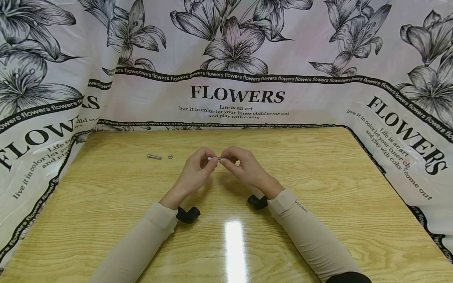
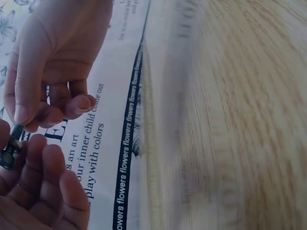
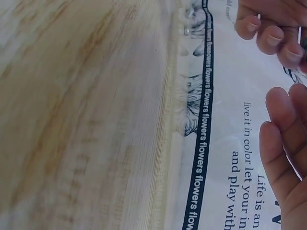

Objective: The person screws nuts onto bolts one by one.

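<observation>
A small metal bolt [image 1: 217, 158] is held in the air between both hands, lying nearly level in the head view. My left hand [image 1: 196, 169] pinches it at the head end. Thumb and fingertips of my right hand [image 1: 244, 167] pinch the threaded end. In the left wrist view the bolt's dark head [image 2: 6, 159] points down, with a nut-like ring close to it and the thread running up to the right hand's fingertips [image 2: 21, 114]. The right wrist view shows fingers of both hands, the bolt mostly out of frame.
Left of the hands, a second bolt [image 1: 154, 157] and a loose nut [image 1: 170, 156] lie on the wood-grain table [image 1: 116, 188]. Black wrist mounts [image 1: 188, 215] show at both cuffs. A flower-printed cloth [image 1: 240, 102] hangs around the back and sides.
</observation>
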Action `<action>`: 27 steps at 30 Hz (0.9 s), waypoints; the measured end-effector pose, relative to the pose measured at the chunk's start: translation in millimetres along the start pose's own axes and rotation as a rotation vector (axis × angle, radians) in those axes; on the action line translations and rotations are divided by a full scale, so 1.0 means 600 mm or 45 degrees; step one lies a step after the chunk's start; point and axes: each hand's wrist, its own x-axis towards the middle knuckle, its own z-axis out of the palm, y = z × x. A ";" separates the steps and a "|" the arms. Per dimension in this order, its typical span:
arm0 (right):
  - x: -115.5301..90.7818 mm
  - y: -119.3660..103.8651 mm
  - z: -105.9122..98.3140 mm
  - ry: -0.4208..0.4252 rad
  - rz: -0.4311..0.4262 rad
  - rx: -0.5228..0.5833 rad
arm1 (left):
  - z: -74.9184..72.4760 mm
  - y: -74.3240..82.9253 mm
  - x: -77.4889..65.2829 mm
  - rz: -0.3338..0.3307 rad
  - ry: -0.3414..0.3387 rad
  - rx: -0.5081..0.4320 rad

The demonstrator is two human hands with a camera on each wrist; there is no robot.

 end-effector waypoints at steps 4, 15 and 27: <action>0.000 0.000 0.000 -0.007 -0.006 -0.010 | -0.001 -0.002 0.000 -0.059 -0.017 0.016; -0.001 -0.001 -0.001 -0.001 0.006 -0.014 | 0.000 0.001 0.001 -0.011 0.019 -0.022; -0.001 -0.002 0.000 0.000 0.030 0.010 | 0.001 0.001 0.000 0.005 0.033 0.028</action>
